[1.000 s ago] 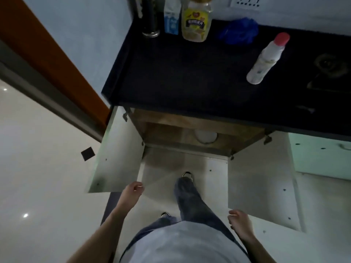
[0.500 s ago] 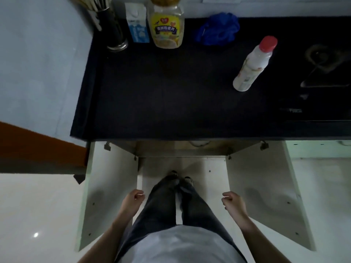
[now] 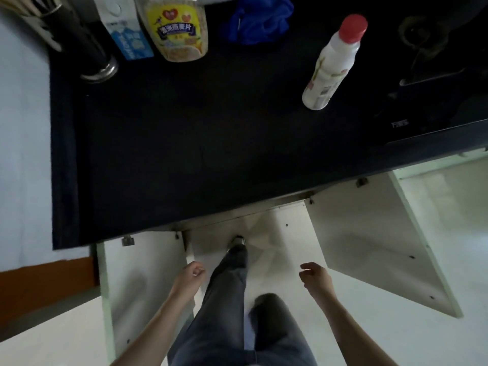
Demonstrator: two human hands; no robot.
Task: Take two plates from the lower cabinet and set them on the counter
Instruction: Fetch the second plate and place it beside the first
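Observation:
I look straight down on the black counter (image 3: 184, 154). Below it the lower cabinet stands with both white doors swung out: the left door (image 3: 142, 281) and the right door (image 3: 369, 241). The counter's edge hides the cabinet's inside, and no plate is in sight. My left hand (image 3: 188, 278) hangs by the left door's edge, fingers loosely curled, holding nothing. My right hand (image 3: 315, 277) hovers near the right door's edge, fingers apart and empty. My legs stand between the two doors.
At the counter's back stand a dark utensil holder (image 3: 87, 48), a blue-white carton (image 3: 129, 38), a yellow-labelled jar (image 3: 179, 30) and a blue cloth (image 3: 261, 19). A white bottle with a red cap (image 3: 332, 64) stands right of centre. A hob (image 3: 435, 62) fills the right end.
My view has risen and tipped down over the counter, so the cabinet's inside and the plate seen in it are now hidden. Both hands have come off the door edges.

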